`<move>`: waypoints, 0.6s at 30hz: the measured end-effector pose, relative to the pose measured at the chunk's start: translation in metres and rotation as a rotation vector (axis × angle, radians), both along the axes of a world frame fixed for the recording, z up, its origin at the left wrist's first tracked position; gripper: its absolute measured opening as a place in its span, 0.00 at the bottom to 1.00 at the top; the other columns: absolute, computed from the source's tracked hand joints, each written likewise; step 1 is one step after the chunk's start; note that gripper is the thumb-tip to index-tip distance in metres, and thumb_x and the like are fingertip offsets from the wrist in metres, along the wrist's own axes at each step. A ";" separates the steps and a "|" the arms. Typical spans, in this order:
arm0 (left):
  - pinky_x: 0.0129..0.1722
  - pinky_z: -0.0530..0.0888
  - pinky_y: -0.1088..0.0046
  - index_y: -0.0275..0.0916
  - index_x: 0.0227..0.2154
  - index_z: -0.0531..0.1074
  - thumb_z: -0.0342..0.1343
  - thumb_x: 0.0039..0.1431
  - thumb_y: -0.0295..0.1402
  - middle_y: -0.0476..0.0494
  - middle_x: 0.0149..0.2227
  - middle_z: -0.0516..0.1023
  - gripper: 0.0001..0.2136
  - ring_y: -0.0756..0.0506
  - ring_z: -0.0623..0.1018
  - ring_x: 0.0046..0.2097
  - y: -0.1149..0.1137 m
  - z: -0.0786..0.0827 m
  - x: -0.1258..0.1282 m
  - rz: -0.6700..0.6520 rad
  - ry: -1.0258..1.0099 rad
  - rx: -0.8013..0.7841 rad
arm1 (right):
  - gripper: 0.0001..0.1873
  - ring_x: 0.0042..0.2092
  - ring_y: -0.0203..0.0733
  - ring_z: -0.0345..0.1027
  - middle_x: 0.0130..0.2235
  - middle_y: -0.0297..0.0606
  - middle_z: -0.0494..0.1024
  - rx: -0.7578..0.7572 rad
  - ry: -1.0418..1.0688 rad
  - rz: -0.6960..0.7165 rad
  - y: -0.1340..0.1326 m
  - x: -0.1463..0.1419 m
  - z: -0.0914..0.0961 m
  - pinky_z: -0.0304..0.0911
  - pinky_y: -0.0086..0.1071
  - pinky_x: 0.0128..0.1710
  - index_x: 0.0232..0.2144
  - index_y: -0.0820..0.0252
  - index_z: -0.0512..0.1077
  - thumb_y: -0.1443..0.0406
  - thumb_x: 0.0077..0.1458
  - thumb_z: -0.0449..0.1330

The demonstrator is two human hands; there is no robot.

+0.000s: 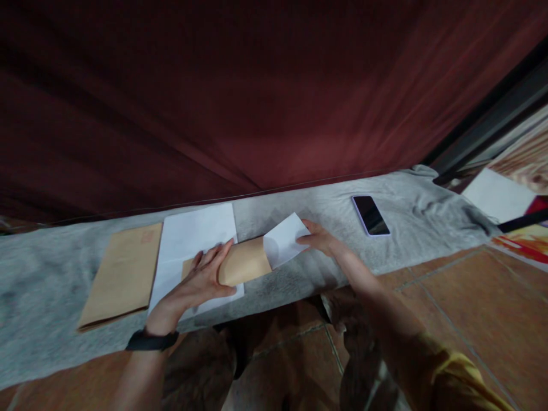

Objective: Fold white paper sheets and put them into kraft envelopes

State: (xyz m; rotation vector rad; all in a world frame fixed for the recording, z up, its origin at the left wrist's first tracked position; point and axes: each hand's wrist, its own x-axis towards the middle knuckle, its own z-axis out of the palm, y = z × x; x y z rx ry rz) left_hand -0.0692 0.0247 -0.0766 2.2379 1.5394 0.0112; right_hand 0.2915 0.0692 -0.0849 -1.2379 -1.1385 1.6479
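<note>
My left hand (204,278) grips a small brown envelope (244,262) by its left end, fingers wrapped over it. My right hand (319,237) pinches the far edge of a folded white sheet (283,240) whose left end sits inside the envelope's open mouth. Both rest over a stack of white paper (192,234) on a grey cloth (299,211). A black band is on my left wrist.
A larger brown envelope (122,274) lies left of the white paper. A black phone (370,215) lies face up to the right on the cloth. A dark red curtain (240,91) hangs behind. Brown floor tiles (471,297) lie in front; more papers at the far right.
</note>
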 end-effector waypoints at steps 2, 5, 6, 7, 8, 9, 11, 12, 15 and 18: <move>0.68 0.50 0.46 0.48 0.72 0.36 0.66 0.45 0.45 0.36 0.71 0.56 0.57 0.31 0.56 0.71 -0.001 0.002 0.002 0.007 -0.001 -0.015 | 0.16 0.32 0.42 0.73 0.30 0.31 0.79 0.032 -0.008 -0.038 0.002 -0.004 -0.003 0.70 0.33 0.27 0.35 0.54 0.75 0.68 0.39 0.66; 0.69 0.50 0.47 0.48 0.72 0.37 0.66 0.45 0.45 0.36 0.71 0.56 0.56 0.31 0.56 0.71 -0.001 0.002 0.004 0.016 -0.002 -0.020 | 0.11 0.30 0.40 0.71 0.27 0.30 0.76 0.101 -0.006 -0.063 0.003 -0.007 -0.007 0.71 0.33 0.26 0.32 0.55 0.75 0.68 0.41 0.65; 0.68 0.50 0.47 0.48 0.72 0.37 0.66 0.44 0.45 0.36 0.70 0.56 0.57 0.31 0.56 0.71 -0.001 0.001 0.004 0.016 -0.003 -0.013 | 0.10 0.30 0.40 0.71 0.26 0.30 0.76 0.119 -0.005 -0.074 0.003 -0.008 -0.009 0.71 0.33 0.26 0.31 0.55 0.74 0.68 0.41 0.64; 0.68 0.50 0.46 0.48 0.72 0.38 0.66 0.44 0.45 0.35 0.70 0.56 0.57 0.31 0.57 0.70 0.000 0.000 0.003 0.015 -0.005 -0.001 | 0.09 0.29 0.40 0.71 0.26 0.29 0.76 0.132 -0.008 -0.088 0.002 -0.009 -0.011 0.71 0.33 0.26 0.31 0.55 0.74 0.68 0.42 0.64; 0.68 0.50 0.46 0.47 0.72 0.38 0.67 0.44 0.45 0.35 0.70 0.56 0.57 0.30 0.57 0.70 0.000 -0.002 0.003 0.013 -0.006 0.016 | 0.09 0.29 0.40 0.71 0.26 0.29 0.76 0.140 -0.014 -0.104 0.000 -0.010 -0.013 0.71 0.33 0.26 0.31 0.55 0.74 0.68 0.43 0.64; 0.68 0.51 0.46 0.48 0.72 0.39 0.67 0.44 0.46 0.35 0.70 0.57 0.57 0.30 0.58 0.70 0.001 -0.004 0.002 0.011 -0.006 0.035 | 0.09 0.29 0.40 0.71 0.27 0.30 0.76 0.144 -0.024 -0.119 -0.002 -0.011 -0.016 0.72 0.34 0.26 0.32 0.55 0.74 0.68 0.43 0.64; 0.68 0.51 0.45 0.48 0.72 0.39 0.67 0.43 0.47 0.34 0.69 0.57 0.57 0.29 0.58 0.70 0.003 -0.009 0.001 0.008 -0.003 0.076 | 0.09 0.29 0.41 0.72 0.28 0.31 0.77 0.150 -0.044 -0.139 -0.006 -0.015 -0.022 0.72 0.35 0.27 0.33 0.54 0.75 0.67 0.45 0.65; 0.68 0.50 0.45 0.48 0.72 0.39 0.67 0.43 0.47 0.34 0.69 0.57 0.57 0.28 0.58 0.69 0.003 -0.011 0.000 0.007 -0.002 0.096 | 0.10 0.30 0.42 0.72 0.29 0.31 0.77 0.150 -0.048 -0.137 -0.009 -0.016 -0.024 0.72 0.35 0.27 0.34 0.54 0.75 0.67 0.45 0.65; 0.68 0.47 0.42 0.50 0.72 0.38 0.67 0.43 0.45 0.35 0.68 0.57 0.57 0.28 0.59 0.69 0.004 -0.014 0.001 0.005 -0.010 0.161 | 0.10 0.31 0.44 0.73 0.30 0.34 0.78 0.118 -0.034 -0.100 -0.014 -0.022 -0.027 0.72 0.37 0.27 0.37 0.55 0.75 0.65 0.48 0.65; 0.68 0.45 0.39 0.49 0.72 0.37 0.67 0.44 0.44 0.35 0.68 0.57 0.57 0.28 0.59 0.69 0.005 -0.011 0.004 0.001 -0.016 0.217 | 0.09 0.32 0.45 0.72 0.30 0.35 0.77 0.060 -0.047 -0.086 -0.013 -0.022 -0.026 0.70 0.37 0.26 0.36 0.55 0.74 0.61 0.51 0.63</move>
